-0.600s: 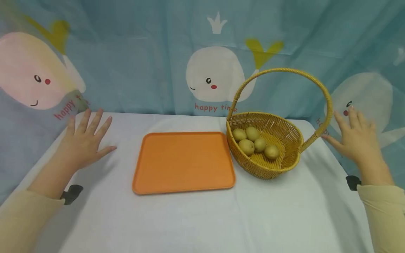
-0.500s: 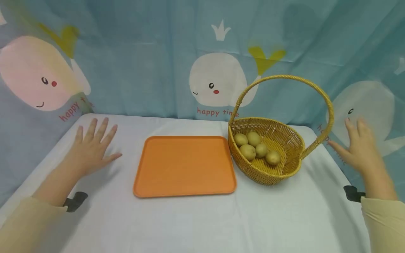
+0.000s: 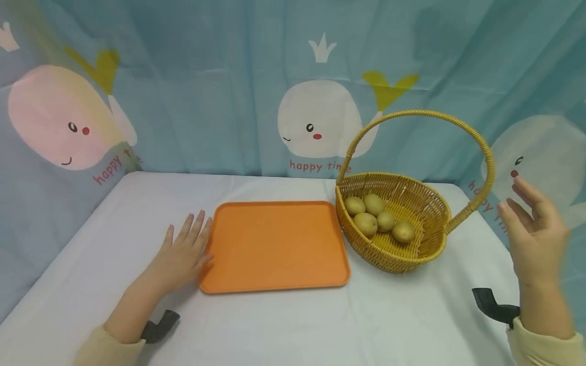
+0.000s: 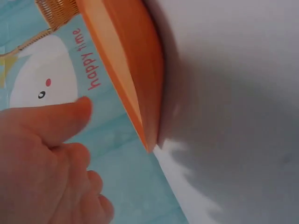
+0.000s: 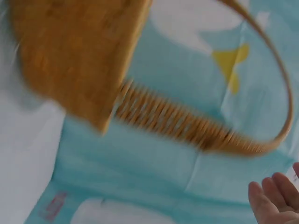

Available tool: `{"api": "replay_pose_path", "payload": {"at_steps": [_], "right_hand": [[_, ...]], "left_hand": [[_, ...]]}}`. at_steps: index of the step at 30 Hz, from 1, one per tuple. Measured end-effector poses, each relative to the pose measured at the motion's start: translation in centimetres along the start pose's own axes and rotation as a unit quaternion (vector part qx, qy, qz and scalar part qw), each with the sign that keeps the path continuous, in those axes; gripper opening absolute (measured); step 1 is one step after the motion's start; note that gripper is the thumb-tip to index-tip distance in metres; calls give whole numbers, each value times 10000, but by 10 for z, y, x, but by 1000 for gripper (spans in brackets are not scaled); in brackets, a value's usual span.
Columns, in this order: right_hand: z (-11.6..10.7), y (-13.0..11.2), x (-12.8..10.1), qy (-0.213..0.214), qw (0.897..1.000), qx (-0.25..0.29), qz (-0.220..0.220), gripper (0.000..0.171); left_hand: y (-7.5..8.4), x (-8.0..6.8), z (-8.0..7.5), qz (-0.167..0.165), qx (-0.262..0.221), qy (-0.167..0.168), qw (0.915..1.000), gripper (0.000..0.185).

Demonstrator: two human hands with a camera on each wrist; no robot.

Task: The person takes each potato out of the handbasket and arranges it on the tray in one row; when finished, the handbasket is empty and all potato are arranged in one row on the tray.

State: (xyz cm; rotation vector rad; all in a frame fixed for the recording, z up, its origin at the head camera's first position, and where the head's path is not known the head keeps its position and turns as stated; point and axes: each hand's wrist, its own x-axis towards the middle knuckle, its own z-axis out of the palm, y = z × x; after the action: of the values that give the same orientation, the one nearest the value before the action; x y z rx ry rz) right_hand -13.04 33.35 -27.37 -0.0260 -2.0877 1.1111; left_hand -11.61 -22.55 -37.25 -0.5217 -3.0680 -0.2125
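An orange rectangular tray (image 3: 274, 246) lies flat on the white table. My left hand (image 3: 180, 256) hovers at its left edge with fingers spread and nothing in them; in the left wrist view the thumb (image 4: 60, 122) points toward the tray's rim (image 4: 152, 70). Right of the tray stands a yellow-brown wicker basket (image 3: 389, 259) with a tall arched handle (image 3: 489, 168). Inside, on its left side, lie several oval, brownish-green fruits (image 3: 365, 223) that look like kiwis. To the right of the handle, my right hand (image 3: 540, 234) is raised, fingers loosely bent, holding nothing.
A light blue curtain (image 3: 206, 101) with printed whales hangs right behind the table. White cloth (image 3: 284, 330) covers the tabletop. Black camera mounts (image 3: 160, 325) stick out at both wrists. The basket's left side stands close against the tray's right edge.
My left hand has moved right and nearer, from the table's left side to the tray's edge. My right hand has turned, its fingers now bent. The view has tilted up slightly.
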Motion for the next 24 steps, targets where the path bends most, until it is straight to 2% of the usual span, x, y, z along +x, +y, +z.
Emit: {"api": "replay_pose_path", "payload": {"at_steps": [3,4,7,9,10,11,13,16,20,24], "right_hand": [[10,-12,-5,79,9930,1067,-500,40],[15,-15,-6,36,9868,1502,-604,39],[30,-20,-8,-195,9753,2015,-883,37],[40,-22,-8,-402,9796,1683,-1025,38],[46,-22,-8,-506,9768,1817,-1018,38],[51,-22,-8,-610,9782,1670,-1070,38],[61,-20,-9,-843,9742,1803,-1061,38],[74,-19,-11,-1210,9675,2068,-806,37],[91,-18,-13,-1828,9686,1573,-609,35],[105,-12,-15,-2723,9548,1134,-368,34]], "left_hand": [[6,1,5,-48,-120,-30,9999,75],[6,1,6,-86,-182,-96,9998,74],[6,-1,9,-158,-330,-200,9991,73],[4,-1,10,-182,-375,-254,9988,73],[4,-1,10,-175,-413,-260,9987,72],[3,0,11,-160,-427,-255,9986,72],[1,1,12,-125,-420,-267,9987,72],[-2,4,14,-77,-398,-310,9987,70],[-5,5,15,-83,-421,-428,9982,68],[-7,6,16,-83,-581,-532,9969,66]]}}
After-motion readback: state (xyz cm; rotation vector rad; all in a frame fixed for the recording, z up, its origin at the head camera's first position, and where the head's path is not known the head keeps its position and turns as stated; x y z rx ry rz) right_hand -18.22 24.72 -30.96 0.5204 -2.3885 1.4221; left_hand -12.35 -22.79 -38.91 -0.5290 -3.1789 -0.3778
